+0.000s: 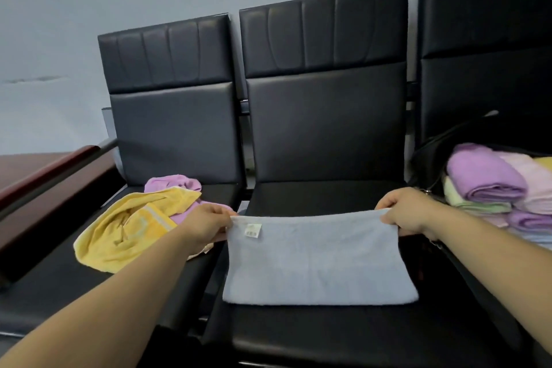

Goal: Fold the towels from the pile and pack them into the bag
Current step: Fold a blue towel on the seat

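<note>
A light blue towel (316,263) lies folded flat on the middle black seat, with a small white label near its far left corner. My left hand (206,225) pinches its far left corner. My right hand (409,212) pinches its far right corner. On the left seat lies the pile: a crumpled yellow towel (128,227) over a purple towel (176,184). On the right seat stands a black bag (430,158) holding folded towels, a purple roll (481,173) on top of green, pink and other ones.
Three black padded chairs (325,128) stand in a row against a pale wall. A dark red wooden armrest or ledge (44,170) runs along the far left. The front part of the middle seat (328,334) is bare.
</note>
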Motion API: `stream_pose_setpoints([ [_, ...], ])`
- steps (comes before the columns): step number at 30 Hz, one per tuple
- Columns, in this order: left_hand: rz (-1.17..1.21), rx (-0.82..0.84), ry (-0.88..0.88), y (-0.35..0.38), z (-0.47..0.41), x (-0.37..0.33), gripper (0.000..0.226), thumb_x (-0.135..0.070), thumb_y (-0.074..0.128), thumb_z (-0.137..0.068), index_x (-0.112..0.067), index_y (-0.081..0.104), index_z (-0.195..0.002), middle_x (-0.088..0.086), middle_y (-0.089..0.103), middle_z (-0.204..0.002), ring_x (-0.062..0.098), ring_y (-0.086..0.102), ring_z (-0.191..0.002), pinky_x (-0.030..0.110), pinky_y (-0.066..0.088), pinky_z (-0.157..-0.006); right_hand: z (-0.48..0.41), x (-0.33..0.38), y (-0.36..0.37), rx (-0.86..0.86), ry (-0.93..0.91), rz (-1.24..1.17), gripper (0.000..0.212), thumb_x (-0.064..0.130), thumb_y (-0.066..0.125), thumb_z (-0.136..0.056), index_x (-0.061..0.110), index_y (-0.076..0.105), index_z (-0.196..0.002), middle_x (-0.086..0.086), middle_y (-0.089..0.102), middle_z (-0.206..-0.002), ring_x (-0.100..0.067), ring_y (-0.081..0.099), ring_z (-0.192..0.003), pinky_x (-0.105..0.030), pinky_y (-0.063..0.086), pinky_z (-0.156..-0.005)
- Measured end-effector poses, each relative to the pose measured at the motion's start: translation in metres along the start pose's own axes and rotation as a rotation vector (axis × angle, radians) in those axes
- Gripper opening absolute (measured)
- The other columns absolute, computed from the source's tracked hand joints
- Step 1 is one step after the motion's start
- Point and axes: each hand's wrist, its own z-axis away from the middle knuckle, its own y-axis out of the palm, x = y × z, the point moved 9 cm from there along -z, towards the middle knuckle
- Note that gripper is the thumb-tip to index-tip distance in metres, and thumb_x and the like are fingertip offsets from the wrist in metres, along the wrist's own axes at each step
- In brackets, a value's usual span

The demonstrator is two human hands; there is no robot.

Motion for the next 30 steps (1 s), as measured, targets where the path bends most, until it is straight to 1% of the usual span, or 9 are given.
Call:
stream_pose_setpoints([
  [4,-0.105,-0.142,0.024,0.002,-0.033,0.008,0.021,0.006,0.06,-0.087,-0.003,0.075,-0.098,0.015,0.076,-0.097,0.028,0.072,-0.093,0.04,0.062,-0.082,-0.026,0.003,-0.004,-0.146,-0.063,0.195,0.021,0.0,0.065,-0.082,0.017,0.077,-0.086,-0.004,0.075,-0.095,-0.027,0.07,-0.093,-0.033,0.055,-0.076],
  [7,-0.496,-0.16,0.13,0.023,-0.033,0.009,0.032,-0.007,0.066,-0.085,-0.014,0.071,-0.115,-0.003,0.07,-0.106,0.021,0.068,-0.104,0.028,0.052,-0.089,-0.039,-0.003,0.013,-0.119,-0.105,0.477,0.029,0.017,0.069,-0.087,0.022,0.07,-0.116,0.001,0.064,-0.121,-0.024,0.061,-0.114,-0.027,0.046,-0.088],
  [13,-0.842,0.224,0.394,0.123,0.008,0.008,0.04,-0.029,0.065,-0.092,-0.031,0.057,-0.131,-0.008,0.05,-0.119,0.018,0.055,-0.114,0.025,0.041,-0.096,-0.024,-0.01,0.081,0.227,-0.351,0.676,0.026,0.016,0.058,-0.088,0.042,0.055,-0.089,0.014,0.055,-0.101,-0.014,0.056,-0.098,-0.031,0.049,-0.091],
  [16,-1.067,0.38,0.427,0.153,0.019,0.025,0.046,-0.047,0.059,-0.092,-0.04,0.049,-0.136,-0.005,0.044,-0.134,0.025,0.042,-0.123,0.037,0.033,-0.111,-0.015,-0.016,0.08,0.235,-0.351,0.756,0.023,0.019,0.054,-0.091,0.039,0.058,-0.102,0.016,0.051,-0.106,-0.016,0.054,-0.103,-0.033,0.049,-0.093],
  [19,-1.212,0.36,0.4,0.157,0.01,0.024,0.052,-0.061,0.051,-0.089,-0.046,0.042,-0.138,-0.007,0.034,-0.149,0.028,0.031,-0.138,0.048,0.027,-0.115,0.005,-0.018,0.079,0.287,-0.319,0.927,0.033,0.022,0.052,-0.091,0.032,0.056,-0.122,0.009,0.054,-0.118,-0.02,0.055,-0.109,-0.032,0.048,-0.092],
  [23,-1.352,0.279,0.302,0.169,-0.004,0.019,0.059,-0.06,0.037,-0.093,-0.057,0.023,-0.15,-0.003,-0.002,-0.169,0.037,-0.008,-0.154,0.064,-0.006,-0.119,0.048,-0.017,0.087,0.372,-0.305,0.938,0.033,0.029,0.062,-0.083,0.033,0.061,-0.116,0.011,0.06,-0.104,-0.011,0.055,-0.093,-0.029,0.051,-0.082],
  [25,-1.318,0.182,0.287,0.171,-0.004,0.011,0.054,-0.054,0.038,-0.097,-0.057,0.026,-0.149,0.002,-0.005,-0.169,0.04,-0.005,-0.154,0.063,-0.002,-0.121,0.062,-0.018,0.09,0.394,-0.279,0.752,0.03,0.03,0.07,-0.079,0.033,0.068,-0.109,0.013,0.067,-0.093,-0.002,0.057,-0.082,-0.023,0.052,-0.077],
  [27,-1.235,0.062,0.281,0.165,0.005,0.004,0.05,-0.054,0.045,-0.097,-0.051,0.033,-0.146,0.005,0.009,-0.165,0.039,0.017,-0.146,0.055,0.019,-0.118,0.071,-0.022,0.094,0.403,-0.271,0.598,0.026,0.03,0.077,-0.076,0.037,0.07,-0.101,0.015,0.07,-0.088,0.0,0.063,-0.079,-0.017,0.052,-0.072],
  [30,-0.959,0.1,0.187,0.157,0.022,0.018,0.054,-0.055,0.054,-0.096,-0.042,0.04,-0.146,-0.002,0.023,-0.152,0.032,0.037,-0.132,0.043,0.037,-0.109,0.078,-0.026,0.093,0.33,-0.314,0.564,0.025,0.028,0.08,-0.078,0.036,0.069,-0.099,0.013,0.068,-0.094,-0.001,0.061,-0.079,-0.014,0.049,-0.07],
])
